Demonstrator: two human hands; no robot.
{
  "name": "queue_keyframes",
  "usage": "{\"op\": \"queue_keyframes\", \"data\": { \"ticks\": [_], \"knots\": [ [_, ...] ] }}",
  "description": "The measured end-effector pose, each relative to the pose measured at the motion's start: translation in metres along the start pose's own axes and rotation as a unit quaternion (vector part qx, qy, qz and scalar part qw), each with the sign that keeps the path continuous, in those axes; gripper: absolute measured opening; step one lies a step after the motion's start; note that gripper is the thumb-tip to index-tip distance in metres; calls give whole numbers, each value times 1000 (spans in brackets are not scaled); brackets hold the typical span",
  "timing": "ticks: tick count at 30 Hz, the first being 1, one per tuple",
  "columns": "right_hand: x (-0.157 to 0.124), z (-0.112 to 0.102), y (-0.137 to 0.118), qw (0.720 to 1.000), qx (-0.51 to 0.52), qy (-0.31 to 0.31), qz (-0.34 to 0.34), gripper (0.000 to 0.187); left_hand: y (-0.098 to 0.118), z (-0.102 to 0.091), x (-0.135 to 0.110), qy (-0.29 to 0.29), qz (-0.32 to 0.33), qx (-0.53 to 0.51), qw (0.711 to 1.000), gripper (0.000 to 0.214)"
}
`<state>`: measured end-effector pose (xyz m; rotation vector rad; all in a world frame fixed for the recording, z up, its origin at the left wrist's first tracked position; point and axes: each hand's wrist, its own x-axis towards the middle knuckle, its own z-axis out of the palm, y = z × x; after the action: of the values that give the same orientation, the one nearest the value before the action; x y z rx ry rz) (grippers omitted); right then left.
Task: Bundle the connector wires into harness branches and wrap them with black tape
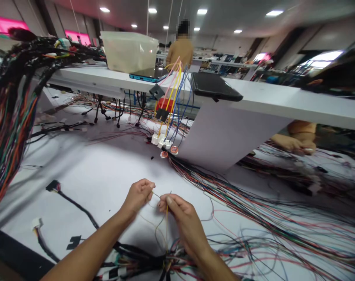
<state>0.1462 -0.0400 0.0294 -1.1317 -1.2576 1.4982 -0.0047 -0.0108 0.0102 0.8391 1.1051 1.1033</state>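
Left hand (138,196) was closed in a pinch on a thin wire (156,194), which was stretched almost level across to the right hand (184,222), also closed on it, while a yellow wire (166,218) was seen hanging toward the harness bundle (162,265) below.

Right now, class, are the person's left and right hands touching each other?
Apart: the head view shows a plain gap between the left hand and right hand.

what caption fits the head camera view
Left hand and right hand pinch a thin wire above a multicoloured wiring harness on a white bench
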Motion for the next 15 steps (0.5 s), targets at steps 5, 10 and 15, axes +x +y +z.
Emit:
{"op": "queue_keyframes", "data": {
  "ticks": [5,10,15],
  "knots": [
    [7,-9,3,977,-202,8,-61,27,7,8,-8,-79,17,51,995,34],
    [11,-10,12,971,-226,-17,-70,27,6,13,-11,-83,36,71,993,35],
    [9,-9,21,993,-109,42,-13,26,-4,12,-8,-56,-13,-23,998,34]
  ]
}}
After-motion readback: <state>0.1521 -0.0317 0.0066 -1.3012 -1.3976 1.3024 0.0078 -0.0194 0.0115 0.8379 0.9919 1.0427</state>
